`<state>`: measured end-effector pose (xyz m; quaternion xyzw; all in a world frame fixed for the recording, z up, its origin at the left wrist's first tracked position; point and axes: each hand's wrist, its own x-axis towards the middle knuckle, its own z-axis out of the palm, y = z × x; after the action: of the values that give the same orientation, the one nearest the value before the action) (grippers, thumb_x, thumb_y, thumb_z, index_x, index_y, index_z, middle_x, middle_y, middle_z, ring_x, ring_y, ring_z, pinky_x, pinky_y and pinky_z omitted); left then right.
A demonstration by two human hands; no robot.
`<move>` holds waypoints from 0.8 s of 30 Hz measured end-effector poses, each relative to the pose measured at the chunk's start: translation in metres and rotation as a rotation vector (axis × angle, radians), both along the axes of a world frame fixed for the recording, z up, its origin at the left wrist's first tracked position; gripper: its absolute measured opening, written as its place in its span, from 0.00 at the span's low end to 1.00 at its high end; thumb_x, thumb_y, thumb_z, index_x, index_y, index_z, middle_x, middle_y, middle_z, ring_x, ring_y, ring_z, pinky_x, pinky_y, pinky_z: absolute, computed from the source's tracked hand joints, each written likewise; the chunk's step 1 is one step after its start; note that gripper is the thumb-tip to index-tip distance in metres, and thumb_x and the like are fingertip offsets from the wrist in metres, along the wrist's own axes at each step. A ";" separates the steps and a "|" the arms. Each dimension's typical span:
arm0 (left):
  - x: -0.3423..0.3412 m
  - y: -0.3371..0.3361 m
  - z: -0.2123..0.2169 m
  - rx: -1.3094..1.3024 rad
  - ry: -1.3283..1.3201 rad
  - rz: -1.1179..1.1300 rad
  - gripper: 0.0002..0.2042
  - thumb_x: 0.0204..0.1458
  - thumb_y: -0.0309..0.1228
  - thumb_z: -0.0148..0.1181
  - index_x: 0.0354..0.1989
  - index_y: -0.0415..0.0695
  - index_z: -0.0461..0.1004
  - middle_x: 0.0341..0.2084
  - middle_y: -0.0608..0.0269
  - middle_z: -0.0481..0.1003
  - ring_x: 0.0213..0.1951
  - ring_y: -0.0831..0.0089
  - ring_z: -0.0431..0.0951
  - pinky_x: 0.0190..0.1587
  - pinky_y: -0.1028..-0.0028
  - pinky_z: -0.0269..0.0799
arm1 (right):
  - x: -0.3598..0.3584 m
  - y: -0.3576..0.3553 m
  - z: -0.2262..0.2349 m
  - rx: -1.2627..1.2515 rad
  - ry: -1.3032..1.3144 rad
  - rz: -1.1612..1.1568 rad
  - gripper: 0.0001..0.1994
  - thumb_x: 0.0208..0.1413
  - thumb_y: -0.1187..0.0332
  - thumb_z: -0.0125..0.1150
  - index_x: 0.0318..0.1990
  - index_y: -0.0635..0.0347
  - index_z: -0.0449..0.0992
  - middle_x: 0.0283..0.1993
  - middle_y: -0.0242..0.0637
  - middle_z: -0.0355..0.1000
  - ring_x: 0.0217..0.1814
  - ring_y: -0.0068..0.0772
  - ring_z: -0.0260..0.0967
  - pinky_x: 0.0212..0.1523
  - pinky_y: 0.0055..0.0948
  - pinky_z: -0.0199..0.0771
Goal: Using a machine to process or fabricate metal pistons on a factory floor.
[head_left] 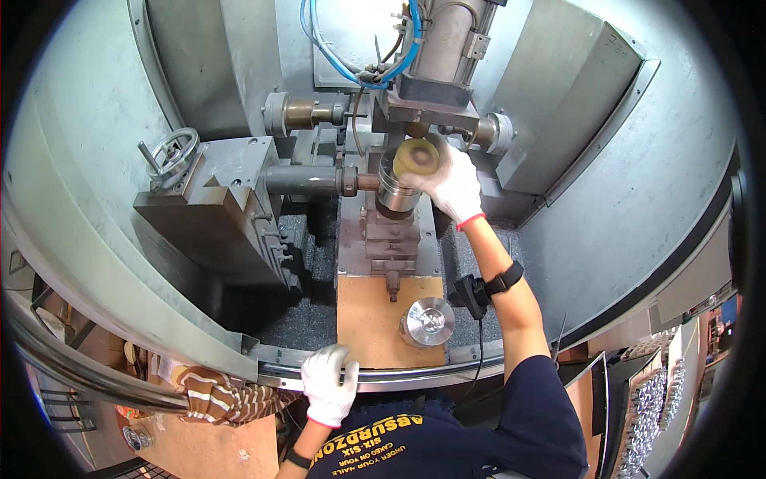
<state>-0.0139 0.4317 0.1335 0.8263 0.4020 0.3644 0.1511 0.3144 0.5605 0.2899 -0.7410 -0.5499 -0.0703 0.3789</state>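
Observation:
My right hand [451, 186], in a white glove, is closed on a yellowish round disc [418, 157] with a dark centre. The disc sits tilted at the top of a silver grooved piston [397, 196], which stands in the machine's middle fixture. Whether disc and piston touch is hard to tell. My left hand [329, 385], also gloved, rests at the machine's front rail [383, 375], its thumb apart from the loosely bent fingers and nothing seen in it. A second silver piston [428, 322] stands on the tan board [367, 319] between my arms.
A grey horizontal shaft [303, 179] reaches the piston from the left, below a handwheel [172, 153]. Overhead hangs a cylinder unit [443, 44] with blue hoses [415, 48]. A striped cloth [219, 397] lies at the lower left; shiny metal parts [646, 407] stand in rows at lower right.

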 end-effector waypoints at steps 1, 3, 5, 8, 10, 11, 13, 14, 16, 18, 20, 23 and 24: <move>0.008 0.003 -0.005 -0.003 0.075 0.051 0.12 0.47 0.34 0.62 0.39 0.44 0.75 0.36 0.57 0.77 0.39 0.59 0.77 0.46 0.62 0.69 | 0.006 0.009 -0.002 -0.018 0.017 -0.011 0.36 0.32 0.47 0.74 0.50 0.57 0.74 0.40 0.47 0.77 0.44 0.48 0.77 0.46 0.39 0.76; 0.013 0.003 -0.007 -0.021 0.194 0.051 0.12 0.47 0.36 0.62 0.36 0.44 0.75 0.33 0.57 0.77 0.37 0.59 0.77 0.43 0.61 0.70 | 0.009 0.017 -0.005 -0.037 0.035 -0.023 0.35 0.32 0.46 0.74 0.49 0.57 0.76 0.38 0.46 0.78 0.42 0.47 0.77 0.45 0.39 0.77; 0.012 0.007 -0.011 -0.033 0.171 0.062 0.12 0.46 0.38 0.63 0.34 0.43 0.76 0.31 0.56 0.77 0.34 0.59 0.77 0.40 0.61 0.71 | 0.006 0.020 -0.006 -0.022 0.016 -0.011 0.35 0.32 0.44 0.74 0.47 0.57 0.77 0.38 0.46 0.78 0.42 0.45 0.78 0.44 0.38 0.78; 0.013 0.009 -0.009 -0.076 0.186 0.061 0.12 0.46 0.38 0.63 0.34 0.43 0.76 0.30 0.56 0.77 0.33 0.59 0.77 0.39 0.62 0.71 | 0.009 0.023 -0.009 -0.012 0.014 -0.019 0.34 0.32 0.43 0.74 0.46 0.57 0.78 0.38 0.46 0.78 0.41 0.45 0.78 0.43 0.37 0.78; 0.014 0.008 -0.007 -0.136 0.237 0.080 0.12 0.46 0.38 0.63 0.34 0.43 0.76 0.29 0.57 0.77 0.33 0.59 0.77 0.39 0.62 0.71 | 0.007 0.024 -0.009 -0.008 0.013 -0.027 0.34 0.32 0.43 0.74 0.46 0.57 0.78 0.37 0.46 0.79 0.40 0.45 0.78 0.43 0.37 0.78; 0.013 0.008 -0.008 -0.136 0.245 0.072 0.12 0.46 0.38 0.63 0.34 0.43 0.76 0.29 0.57 0.77 0.33 0.59 0.77 0.39 0.62 0.71 | 0.006 0.024 -0.009 -0.001 0.007 -0.030 0.33 0.32 0.43 0.74 0.45 0.57 0.79 0.36 0.45 0.79 0.39 0.45 0.78 0.43 0.37 0.78; 0.015 0.009 -0.007 -0.126 0.233 0.086 0.12 0.47 0.38 0.62 0.34 0.42 0.76 0.29 0.57 0.77 0.33 0.59 0.77 0.40 0.62 0.72 | 0.001 0.022 -0.006 0.018 -0.002 -0.038 0.33 0.32 0.43 0.74 0.43 0.57 0.80 0.34 0.45 0.79 0.38 0.45 0.78 0.42 0.37 0.78; 0.015 0.008 -0.005 -0.123 0.239 0.077 0.12 0.47 0.38 0.62 0.34 0.42 0.76 0.29 0.57 0.77 0.33 0.59 0.77 0.40 0.62 0.72 | -0.001 0.021 -0.006 0.030 -0.029 -0.044 0.33 0.32 0.42 0.74 0.43 0.56 0.80 0.34 0.45 0.78 0.37 0.45 0.78 0.41 0.37 0.78; 0.013 0.007 -0.001 -0.168 0.252 0.076 0.11 0.47 0.35 0.63 0.35 0.42 0.76 0.32 0.56 0.78 0.35 0.57 0.78 0.42 0.61 0.72 | -0.001 0.021 -0.010 0.028 -0.092 -0.067 0.34 0.33 0.41 0.73 0.44 0.56 0.79 0.34 0.46 0.78 0.36 0.46 0.77 0.41 0.38 0.78; 0.014 0.007 -0.001 -0.181 0.276 0.078 0.11 0.48 0.35 0.62 0.35 0.41 0.76 0.32 0.55 0.78 0.36 0.57 0.78 0.42 0.61 0.72 | -0.004 0.020 -0.012 0.031 -0.094 -0.072 0.34 0.34 0.40 0.72 0.46 0.57 0.79 0.34 0.46 0.78 0.36 0.47 0.77 0.41 0.38 0.78; 0.017 0.007 -0.004 -0.194 0.298 0.073 0.11 0.48 0.35 0.61 0.35 0.41 0.77 0.33 0.54 0.78 0.36 0.56 0.78 0.43 0.61 0.72 | -0.006 0.013 -0.006 -0.062 -0.022 -0.059 0.35 0.39 0.41 0.68 0.50 0.59 0.76 0.39 0.49 0.77 0.43 0.49 0.76 0.46 0.40 0.75; 0.016 0.004 -0.004 -0.160 0.313 0.080 0.13 0.51 0.40 0.58 0.35 0.42 0.77 0.33 0.55 0.78 0.36 0.58 0.78 0.42 0.62 0.72 | -0.007 -0.019 -0.003 0.096 0.063 -0.141 0.35 0.43 0.42 0.66 0.51 0.61 0.74 0.47 0.51 0.75 0.51 0.50 0.73 0.53 0.41 0.72; 0.017 0.004 -0.003 -0.189 0.317 0.085 0.14 0.51 0.40 0.57 0.36 0.41 0.78 0.33 0.54 0.78 0.36 0.57 0.78 0.43 0.62 0.72 | -0.009 -0.038 -0.005 0.091 0.041 -0.158 0.31 0.46 0.47 0.65 0.52 0.62 0.73 0.49 0.50 0.74 0.53 0.49 0.72 0.55 0.40 0.70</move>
<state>0.0032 0.4352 0.1300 0.8378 0.4877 0.1964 0.1472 0.3053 0.5226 0.2847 -0.7653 -0.4783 -0.1098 0.4166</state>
